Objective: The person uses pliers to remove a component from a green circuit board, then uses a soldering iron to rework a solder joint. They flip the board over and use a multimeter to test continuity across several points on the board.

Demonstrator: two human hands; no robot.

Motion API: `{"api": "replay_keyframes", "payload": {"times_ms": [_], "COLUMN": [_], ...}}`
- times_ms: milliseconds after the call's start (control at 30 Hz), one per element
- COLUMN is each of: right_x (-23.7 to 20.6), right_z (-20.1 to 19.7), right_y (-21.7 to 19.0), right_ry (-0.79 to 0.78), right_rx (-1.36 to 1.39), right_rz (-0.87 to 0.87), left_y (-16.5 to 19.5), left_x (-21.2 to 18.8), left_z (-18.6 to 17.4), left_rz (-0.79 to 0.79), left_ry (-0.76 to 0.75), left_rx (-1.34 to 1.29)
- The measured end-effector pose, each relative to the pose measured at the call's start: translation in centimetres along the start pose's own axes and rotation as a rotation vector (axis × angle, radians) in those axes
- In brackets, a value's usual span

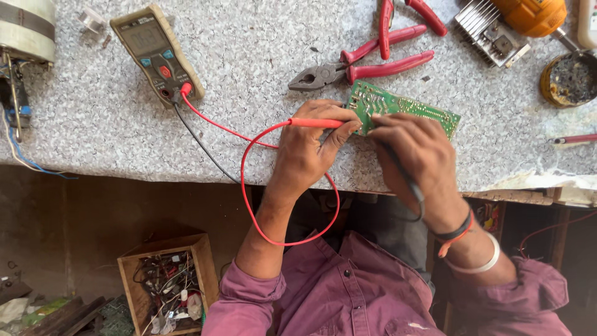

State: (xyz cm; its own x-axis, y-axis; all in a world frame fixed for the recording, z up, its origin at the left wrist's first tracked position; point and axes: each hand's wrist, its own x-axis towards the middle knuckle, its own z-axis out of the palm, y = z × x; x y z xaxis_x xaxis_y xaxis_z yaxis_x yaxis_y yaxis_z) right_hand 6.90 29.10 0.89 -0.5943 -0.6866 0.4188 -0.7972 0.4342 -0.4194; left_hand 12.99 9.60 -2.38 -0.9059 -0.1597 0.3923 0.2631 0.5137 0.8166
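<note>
A green circuit board (407, 107) lies on the speckled grey worktop (261, 68) near its front edge. My left hand (308, 149) grips a red test probe (314, 122), whose tip points right onto the board's left end. My right hand (413, 149) covers the board's lower middle and holds a black test probe (413, 186), with its tip hidden under the fingers. Red and black leads run from the probes back to a yellow-edged multimeter (157, 53) at the upper left. The red lead hangs in a loop below the table edge.
Red-handled pliers (351, 68) lie just above the board, with another red-handled tool (398, 18) behind them. A metal heat sink (488, 31), an orange tool (535, 14) and a round tin (567, 78) sit at the upper right. A wooden box of parts (168, 283) stands on the floor.
</note>
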Motion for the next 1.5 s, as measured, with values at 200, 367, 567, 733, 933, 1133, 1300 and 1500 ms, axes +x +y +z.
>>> {"api": "replay_keyframes", "payload": {"times_ms": [200, 367, 567, 733, 933, 1133, 1300, 1500], "right_x": [0.2, 0.4, 0.9, -0.6, -2.5, -3.7, -4.7, -5.3], "right_z": [0.1, -0.7, -3.3, -5.0, -6.9, -8.8, -10.3, -11.4], "right_y": [0.0, 0.1, 1.8, 2.3, 3.3, 3.9, 4.2, 4.8], "right_ry": [0.037, 0.019, -0.009, 0.074, 0.144, 0.121, 0.129, 0.110], "right_rx": [0.045, 0.101, 0.169, 0.140, 0.139, 0.172, 0.194, 0.238], "right_rz": [0.047, 0.025, -0.099, -0.138, -0.131, -0.138, -0.135, -0.116], "left_y": [-0.1, 0.9, 3.6, 5.7, 7.3, 8.3, 9.4, 10.1], "left_x": [-0.1, -0.1, 0.9, 1.4, 1.0, 0.5, 0.3, 0.5], "left_z": [0.0, -0.3, -0.3, 0.8, 3.0, 4.5, 5.6, 6.4], "left_rz": [0.007, 0.038, 0.068, 0.050, 0.049, 0.013, -0.002, -0.060], "left_ry": [0.000, 0.033, 0.014, -0.001, -0.013, -0.007, 0.001, -0.021], "left_rx": [-0.001, -0.003, -0.004, 0.008, 0.030, 0.015, 0.025, 0.009]}}
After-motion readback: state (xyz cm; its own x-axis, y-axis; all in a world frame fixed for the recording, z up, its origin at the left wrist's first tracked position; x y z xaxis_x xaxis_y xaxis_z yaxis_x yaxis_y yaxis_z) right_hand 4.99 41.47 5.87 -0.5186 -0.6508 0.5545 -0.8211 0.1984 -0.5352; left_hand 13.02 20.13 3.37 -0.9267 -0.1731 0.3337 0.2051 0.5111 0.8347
